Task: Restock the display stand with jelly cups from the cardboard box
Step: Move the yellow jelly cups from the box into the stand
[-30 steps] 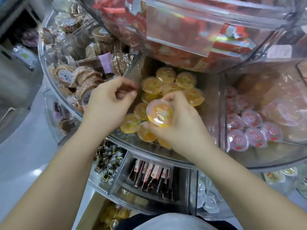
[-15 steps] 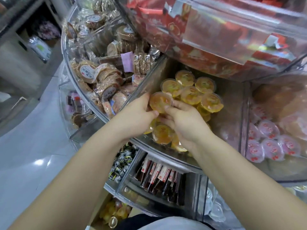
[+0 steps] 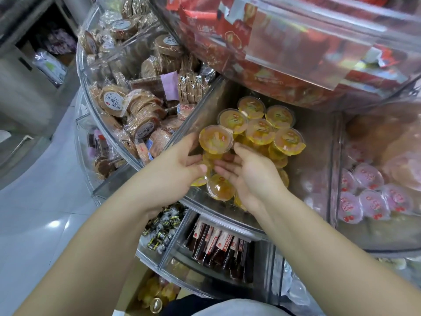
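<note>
Round, clear-plastic jelly cups with yellow-orange filling and printed film lids [image 3: 257, 131] lie heaped in the middle wedge compartment of the transparent acrylic display stand [image 3: 227, 221], about seven lids facing up in the pile. The left hand [image 3: 173, 169], at 9 o'clock of the heap, and the right hand [image 3: 248, 176], at 6 o'clock, both rest with relaxed, extended fingers around the nearest raised cup [image 3: 216, 139], fingertips at its edges, neither clenched. More yellow cups lie in the brown cardboard box [image 3: 127, 299] at 6 o'clock below the stand, their number unclear.
</note>
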Action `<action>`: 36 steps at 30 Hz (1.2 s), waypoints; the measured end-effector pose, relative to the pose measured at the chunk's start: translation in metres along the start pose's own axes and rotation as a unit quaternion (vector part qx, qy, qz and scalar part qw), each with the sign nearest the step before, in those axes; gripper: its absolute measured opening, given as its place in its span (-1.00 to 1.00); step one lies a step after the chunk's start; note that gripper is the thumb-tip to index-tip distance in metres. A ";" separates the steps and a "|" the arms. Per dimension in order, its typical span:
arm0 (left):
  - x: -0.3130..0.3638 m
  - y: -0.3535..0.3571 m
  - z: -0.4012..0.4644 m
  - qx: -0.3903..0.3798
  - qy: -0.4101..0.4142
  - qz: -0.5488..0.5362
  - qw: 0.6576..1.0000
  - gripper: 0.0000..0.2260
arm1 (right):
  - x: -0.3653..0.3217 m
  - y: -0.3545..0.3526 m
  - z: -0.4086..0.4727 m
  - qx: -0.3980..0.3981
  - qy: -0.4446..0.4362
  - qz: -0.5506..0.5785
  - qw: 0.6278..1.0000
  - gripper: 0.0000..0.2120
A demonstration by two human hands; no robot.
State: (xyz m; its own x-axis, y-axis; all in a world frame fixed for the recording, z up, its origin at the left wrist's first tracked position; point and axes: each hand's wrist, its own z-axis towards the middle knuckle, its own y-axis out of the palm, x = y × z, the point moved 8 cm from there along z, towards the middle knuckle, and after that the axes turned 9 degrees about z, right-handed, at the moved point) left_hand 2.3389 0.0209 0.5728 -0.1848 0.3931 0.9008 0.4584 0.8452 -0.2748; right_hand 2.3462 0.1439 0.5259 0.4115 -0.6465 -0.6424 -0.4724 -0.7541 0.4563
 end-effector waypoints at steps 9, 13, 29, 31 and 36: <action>0.003 -0.001 0.005 -0.003 -0.030 0.017 0.999 -0.51 | -0.002 0.002 0.002 -0.022 -0.013 -0.105 0.994 -0.86; 0.001 0.001 0.005 -0.016 -0.035 0.055 0.998 -0.52 | -0.006 -0.002 0.006 0.014 -0.020 -0.094 0.995 -0.90; 0.005 0.002 0.010 -0.018 -0.024 0.040 0.999 -0.66 | -0.001 0.012 0.007 -0.027 -0.025 -0.062 0.997 -0.75; 0.004 0.002 0.010 -0.013 -0.026 0.049 0.998 -0.68 | 0.000 0.013 0.006 -0.028 -0.022 -0.058 0.998 -0.74; 0.009 -0.004 -0.001 0.021 -0.013 0.096 0.995 -0.64 | 0.000 0.007 -0.006 -0.037 -0.006 -0.039 0.999 -0.67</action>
State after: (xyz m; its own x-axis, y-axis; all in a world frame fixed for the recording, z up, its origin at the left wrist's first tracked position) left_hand 2.3359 0.0205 0.5821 -0.1202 0.5569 0.8218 0.4506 0.7682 -0.4547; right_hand 2.3473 0.1382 0.5329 0.4346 -0.5848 -0.6849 -0.3806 -0.8085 0.4488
